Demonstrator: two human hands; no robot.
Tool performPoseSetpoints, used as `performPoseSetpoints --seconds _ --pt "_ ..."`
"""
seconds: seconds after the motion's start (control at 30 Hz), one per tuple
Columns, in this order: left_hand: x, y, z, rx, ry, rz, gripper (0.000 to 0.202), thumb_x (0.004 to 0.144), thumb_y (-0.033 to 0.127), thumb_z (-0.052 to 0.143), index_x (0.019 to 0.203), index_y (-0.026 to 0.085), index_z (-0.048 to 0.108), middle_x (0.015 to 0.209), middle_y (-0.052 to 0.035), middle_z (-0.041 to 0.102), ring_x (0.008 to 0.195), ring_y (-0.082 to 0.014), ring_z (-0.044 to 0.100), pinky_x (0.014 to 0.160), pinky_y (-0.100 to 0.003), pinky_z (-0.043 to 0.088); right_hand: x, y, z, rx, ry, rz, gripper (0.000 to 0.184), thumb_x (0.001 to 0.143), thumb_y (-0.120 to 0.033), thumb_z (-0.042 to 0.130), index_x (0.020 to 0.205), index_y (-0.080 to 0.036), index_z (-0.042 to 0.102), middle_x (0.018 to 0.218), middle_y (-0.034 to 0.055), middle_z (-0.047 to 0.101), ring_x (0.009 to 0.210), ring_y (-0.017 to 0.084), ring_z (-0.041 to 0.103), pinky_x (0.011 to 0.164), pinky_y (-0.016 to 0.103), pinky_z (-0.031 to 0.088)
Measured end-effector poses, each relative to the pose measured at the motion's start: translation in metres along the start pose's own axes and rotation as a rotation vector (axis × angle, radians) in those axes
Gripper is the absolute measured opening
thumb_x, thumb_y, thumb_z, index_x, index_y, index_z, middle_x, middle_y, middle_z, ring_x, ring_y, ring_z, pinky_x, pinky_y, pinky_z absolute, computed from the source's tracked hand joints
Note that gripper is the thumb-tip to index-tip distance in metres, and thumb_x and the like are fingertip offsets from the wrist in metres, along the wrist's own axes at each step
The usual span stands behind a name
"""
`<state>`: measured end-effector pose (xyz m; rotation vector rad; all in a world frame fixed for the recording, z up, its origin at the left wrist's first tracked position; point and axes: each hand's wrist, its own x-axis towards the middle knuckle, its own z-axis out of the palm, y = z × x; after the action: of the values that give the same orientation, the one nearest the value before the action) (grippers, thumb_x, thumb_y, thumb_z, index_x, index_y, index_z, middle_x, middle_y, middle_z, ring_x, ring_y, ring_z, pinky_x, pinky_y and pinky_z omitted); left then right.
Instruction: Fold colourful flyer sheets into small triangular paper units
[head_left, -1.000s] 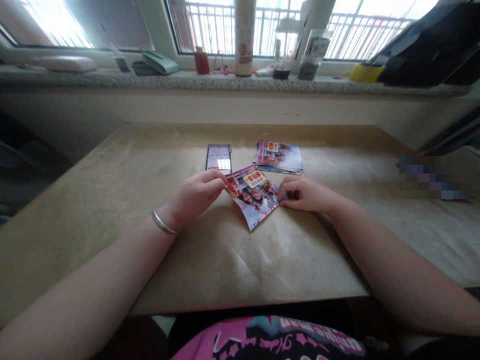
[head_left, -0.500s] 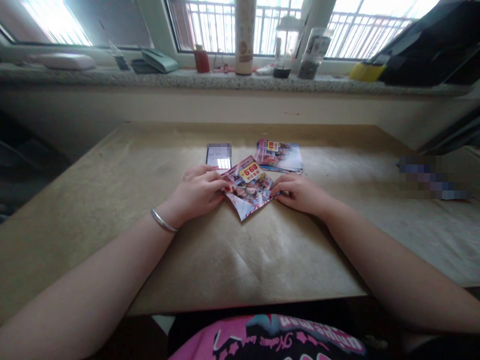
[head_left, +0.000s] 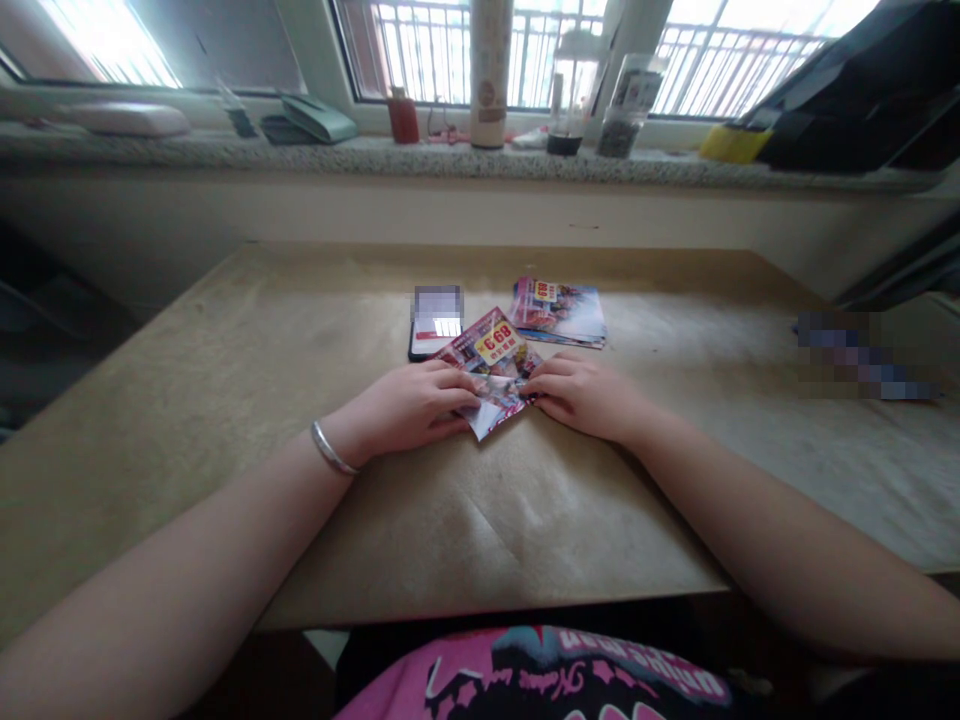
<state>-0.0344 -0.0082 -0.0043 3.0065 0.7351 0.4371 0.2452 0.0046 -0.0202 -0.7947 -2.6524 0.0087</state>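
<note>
A printed paper flyer (head_left: 496,350) with a yellow price patch lies turned cornerwise on the table, its near corner pointing at me and showing a pale fold. My left hand (head_left: 424,402), with a silver bangle at the wrist, has its fingers closed on the flyer's left edge. On the right edge, my right hand (head_left: 574,392) pinches the paper between thumb and fingers. Just beyond the left hand is a phone (head_left: 424,345), partly covered by the flyer. A stack of similar flyers (head_left: 574,315) rests behind the right hand.
The table (head_left: 480,540) is covered in a tan sheet. On the windowsill (head_left: 450,160) stand a red bottle (head_left: 403,117), a tall cylinder (head_left: 489,90), clear containers (head_left: 621,110) and a yellow object (head_left: 731,143). A blurred item (head_left: 862,355) lies at far right.
Both hands have slid nearer to me along the flyer's edges, the right one also leftward. More of the phone's lower left shows now.
</note>
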Motion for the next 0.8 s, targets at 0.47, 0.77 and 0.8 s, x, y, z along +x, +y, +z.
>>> performPoseSetpoints --seconds 0.47,0.77,0.8 --pt "0.002 0.005 0.000 0.043 0.008 -0.018 0.022 0.089 0.035 0.055 0.097 0.019 0.067 0.106 -0.0078 0.068 0.099 -0.0206 0.063 0.088 -0.035 0.052 0.004 -0.011 0.005 -0.078 -0.024 0.030 0.020 0.091 -0.023 0.048 0.088 -0.021 0.068 0.095 0.0055 0.072 0.091 0.019 0.062 0.075 0.029 0.048" --pt "0.002 0.007 -0.002 0.083 0.031 0.000 0.023 0.093 0.031 0.048 0.098 0.020 0.068 0.097 -0.0073 0.070 0.094 -0.0194 0.064 0.083 -0.032 0.053 0.009 -0.018 0.007 0.062 0.026 -0.049 0.017 0.088 -0.022 0.052 0.091 -0.022 0.069 0.108 0.0038 0.072 0.095 0.021 0.063 0.087 0.035 0.050" --pt "0.002 0.007 -0.002 0.085 0.040 -0.003 0.023 0.093 0.030 0.048 0.096 0.020 0.069 0.095 -0.0066 0.070 0.092 -0.0185 0.065 0.082 -0.031 0.053 0.009 -0.017 0.007 0.074 0.027 -0.046 0.016 0.089 -0.023 0.053 0.089 -0.021 0.069 0.107 0.0044 0.073 0.095 0.021 0.064 0.087 0.036 0.050"
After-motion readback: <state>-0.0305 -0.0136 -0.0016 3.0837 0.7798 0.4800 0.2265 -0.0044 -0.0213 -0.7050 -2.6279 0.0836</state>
